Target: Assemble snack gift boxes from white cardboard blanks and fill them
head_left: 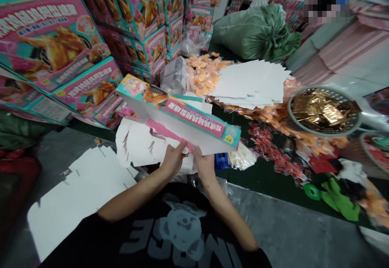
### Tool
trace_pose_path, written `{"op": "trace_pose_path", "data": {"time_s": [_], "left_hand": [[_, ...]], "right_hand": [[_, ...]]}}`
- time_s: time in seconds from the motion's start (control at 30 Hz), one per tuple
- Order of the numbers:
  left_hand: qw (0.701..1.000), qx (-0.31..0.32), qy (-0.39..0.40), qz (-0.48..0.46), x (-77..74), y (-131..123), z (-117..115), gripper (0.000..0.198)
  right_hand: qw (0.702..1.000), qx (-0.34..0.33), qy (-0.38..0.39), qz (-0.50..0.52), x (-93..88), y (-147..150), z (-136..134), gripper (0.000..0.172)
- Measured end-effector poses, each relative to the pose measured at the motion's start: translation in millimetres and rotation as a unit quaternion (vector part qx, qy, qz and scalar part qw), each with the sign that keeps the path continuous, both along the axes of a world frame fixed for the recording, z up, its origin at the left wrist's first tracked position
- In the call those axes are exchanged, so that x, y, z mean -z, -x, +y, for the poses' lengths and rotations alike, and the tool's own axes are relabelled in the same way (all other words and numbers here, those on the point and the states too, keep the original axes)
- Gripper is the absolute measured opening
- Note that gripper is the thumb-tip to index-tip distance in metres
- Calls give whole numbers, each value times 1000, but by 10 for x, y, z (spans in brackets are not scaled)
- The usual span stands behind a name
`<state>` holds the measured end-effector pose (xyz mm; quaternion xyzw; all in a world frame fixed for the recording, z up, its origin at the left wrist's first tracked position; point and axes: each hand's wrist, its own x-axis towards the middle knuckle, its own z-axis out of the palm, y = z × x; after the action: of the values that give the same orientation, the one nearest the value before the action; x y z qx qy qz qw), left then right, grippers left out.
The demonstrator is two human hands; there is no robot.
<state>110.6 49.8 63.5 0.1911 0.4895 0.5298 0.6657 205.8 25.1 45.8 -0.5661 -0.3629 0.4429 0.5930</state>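
A partly folded cardboard box (194, 116), printed pink and teal outside and white inside, is held in front of me at the near side of the table. My left hand (174, 157) pinches its near pink edge, the thumb along a flap. Right beside it, my right hand (203, 160) grips the same edge, its fingers partly hidden behind the card. A white panel (139, 144) with dark slits extends to the left of my left hand. Below the box, a white stack under my hands is partly covered.
Finished printed boxes (51, 37) are piled at the left and back. Flat white card sheets (252, 81) lie near orange packets (203, 71); more card (85, 187) lies at lower left. A basket (325, 132) holds gold packets. Red sachets (273, 150) and a green sack (252, 31) are around.
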Motion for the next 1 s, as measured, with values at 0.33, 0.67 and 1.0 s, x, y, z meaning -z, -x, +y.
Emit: {"op": "trace_pose_path", "data": {"time_s": [0.33, 0.67, 1.0], "left_hand": [[999, 29, 4, 27, 12, 92, 114, 24], [996, 49, 16, 73, -1, 49, 89, 29], [982, 155, -9, 108, 1, -120, -30, 27]], "right_hand": [[970, -82, -62, -219, 84, -87, -82, 26], [991, -41, -8, -124, 60, -109, -163, 40], [971, 235, -29, -24, -169, -832, -379, 62]]}}
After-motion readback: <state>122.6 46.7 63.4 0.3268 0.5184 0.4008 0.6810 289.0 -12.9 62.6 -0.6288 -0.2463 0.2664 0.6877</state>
